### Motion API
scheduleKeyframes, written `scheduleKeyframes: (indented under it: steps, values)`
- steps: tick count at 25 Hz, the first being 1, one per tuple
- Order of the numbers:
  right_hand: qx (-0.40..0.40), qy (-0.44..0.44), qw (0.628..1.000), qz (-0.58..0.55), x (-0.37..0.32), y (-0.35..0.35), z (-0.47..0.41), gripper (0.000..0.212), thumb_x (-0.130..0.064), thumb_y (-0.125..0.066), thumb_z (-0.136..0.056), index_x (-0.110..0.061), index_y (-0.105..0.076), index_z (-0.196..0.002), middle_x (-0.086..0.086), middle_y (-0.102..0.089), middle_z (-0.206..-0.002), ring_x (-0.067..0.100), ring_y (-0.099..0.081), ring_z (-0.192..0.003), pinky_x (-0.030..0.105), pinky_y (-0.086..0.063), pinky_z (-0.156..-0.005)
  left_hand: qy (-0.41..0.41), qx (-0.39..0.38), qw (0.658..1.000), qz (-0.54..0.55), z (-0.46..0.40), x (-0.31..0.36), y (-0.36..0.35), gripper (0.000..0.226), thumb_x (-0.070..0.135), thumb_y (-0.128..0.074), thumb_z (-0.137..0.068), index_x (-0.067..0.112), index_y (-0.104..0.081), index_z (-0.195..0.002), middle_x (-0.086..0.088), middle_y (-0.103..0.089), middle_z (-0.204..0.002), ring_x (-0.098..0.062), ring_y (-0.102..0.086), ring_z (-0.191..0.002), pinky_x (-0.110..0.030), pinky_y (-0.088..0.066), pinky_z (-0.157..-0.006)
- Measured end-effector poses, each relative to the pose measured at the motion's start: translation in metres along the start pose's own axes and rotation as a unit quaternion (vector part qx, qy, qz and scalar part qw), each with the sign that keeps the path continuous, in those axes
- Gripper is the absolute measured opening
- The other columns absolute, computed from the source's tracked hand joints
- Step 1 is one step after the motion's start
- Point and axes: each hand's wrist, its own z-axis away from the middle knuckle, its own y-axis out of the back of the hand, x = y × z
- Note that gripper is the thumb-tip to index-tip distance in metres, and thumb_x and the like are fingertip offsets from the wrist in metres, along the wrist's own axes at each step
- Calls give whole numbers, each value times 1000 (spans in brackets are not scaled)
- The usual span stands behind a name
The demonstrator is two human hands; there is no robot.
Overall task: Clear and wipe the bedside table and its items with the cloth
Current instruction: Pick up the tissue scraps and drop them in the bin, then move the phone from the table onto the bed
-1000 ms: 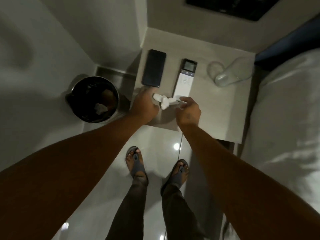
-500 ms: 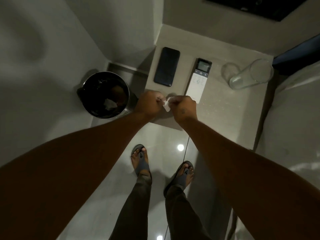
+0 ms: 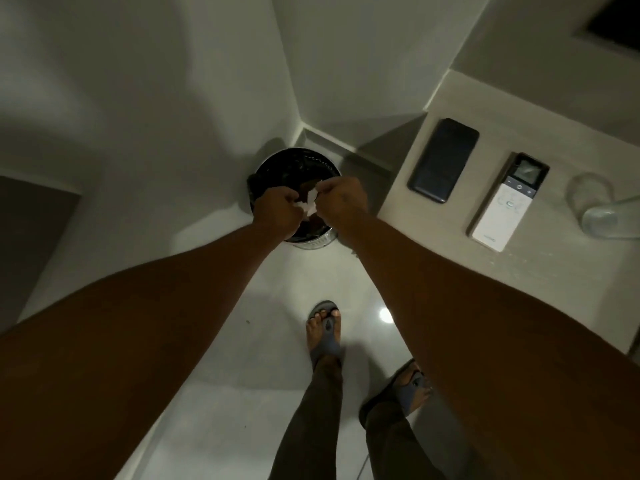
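Note:
A small crumpled white scrap [image 3: 310,201] is pinched between my left hand [image 3: 277,211] and my right hand [image 3: 341,199], both held directly above the black round bin [image 3: 298,168] on the floor. The beige bedside table [image 3: 540,271] stands at the right. On it lie a black phone [image 3: 443,160], a white remote with a dark screen [image 3: 509,201] and a clear drinking glass [image 3: 602,216] near the right frame edge. No cloth is visible apart from the white scrap.
The bin sits in the corner between white walls and the table's left side. My two feet in grey sandals [image 3: 325,332] stand on glossy white floor tiles below the table's front edge. A dark panel shows at the top right.
Both hands have carried the white scrap leftward from the table's front edge to above the bin. My view has swung left, so the table sits at the right.

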Motion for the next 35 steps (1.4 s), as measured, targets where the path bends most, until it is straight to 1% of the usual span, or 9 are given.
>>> scheduleKeyframes:
  steps: [2,5,8,11,15,21,25,29,35]
  values:
    - [65,5,998,-8,8,26,3,26,1,-61,-90,-14,-75,-107,7,-72,-114,21,-68,-107,29,-56,-91,4,-1,1000,5,2,6,-9,38,5,-65,-92,-2,-60,-129,-23,-68,-120,-37,-67,-110,-45,-52,-103]
    - [184,-12,981,-56,22,93,4,24,-5,-59,-94,-17,-68,-113,1,-68,-111,16,-64,-104,17,-46,-82,-96,22,994,-54,8,50,-27,32,12,-66,-91,3,-66,-122,-13,-73,-113,-27,-67,-109,-26,-45,-103]
    - [267,-57,962,-26,41,151,-7,39,-7,-66,-89,-17,-58,-126,7,-62,-122,26,-60,-114,29,-51,-94,-167,4,986,-22,13,114,-57,30,8,-64,-91,3,-68,-120,-15,-72,-118,-26,-67,-112,-26,-48,-99]
    - [240,-112,962,61,48,168,-24,41,-8,-69,-86,-10,-55,-124,13,-61,-118,31,-60,-110,34,-49,-84,-188,-45,980,-49,16,163,-92,33,7,-66,-91,2,-65,-123,-17,-70,-122,-29,-65,-115,-35,-51,-102]
    - [190,-143,971,18,48,176,-41,17,-12,-69,-89,-10,-56,-100,9,-53,-89,25,-55,-88,31,-45,-75,-90,-62,989,-102,10,186,-121,35,6,-65,-91,3,-63,-126,-18,-66,-127,-32,-63,-119,-43,-52,-103]
    - [174,-156,968,-91,63,192,-21,28,-18,-70,-91,-6,-58,-113,14,-67,-112,28,-66,-101,34,-56,-84,-33,-110,993,-11,35,184,-109,40,9,-67,-92,7,-60,-132,-15,-65,-125,-28,-66,-113,-42,-54,-101]
    - [183,-150,956,-175,78,228,26,29,-20,-74,-88,-2,-65,-108,15,-71,-109,28,-69,-96,35,-57,-74,-22,-128,988,81,78,207,-111,45,-2,-72,-85,3,-60,-128,-17,-64,-124,-30,-66,-112,-44,-57,-97]
    - [220,-149,925,-273,111,272,87,8,-16,-77,-85,-11,-71,-89,14,-73,-102,31,-70,-94,44,-59,-89,-48,-184,978,89,130,231,-144,35,-10,-70,-84,2,-64,-116,-7,-67,-97,-18,-67,-86,-22,-59,-65]
    - [335,-199,814,-431,205,356,199,17,-9,-71,-86,-10,-62,-72,13,-69,-85,29,-68,-83,54,-58,-87,-189,-318,926,-77,229,290,-249,42,-11,-68,-84,-3,-63,-125,-18,-68,-111,-23,-65,-96,-32,-54,-85]
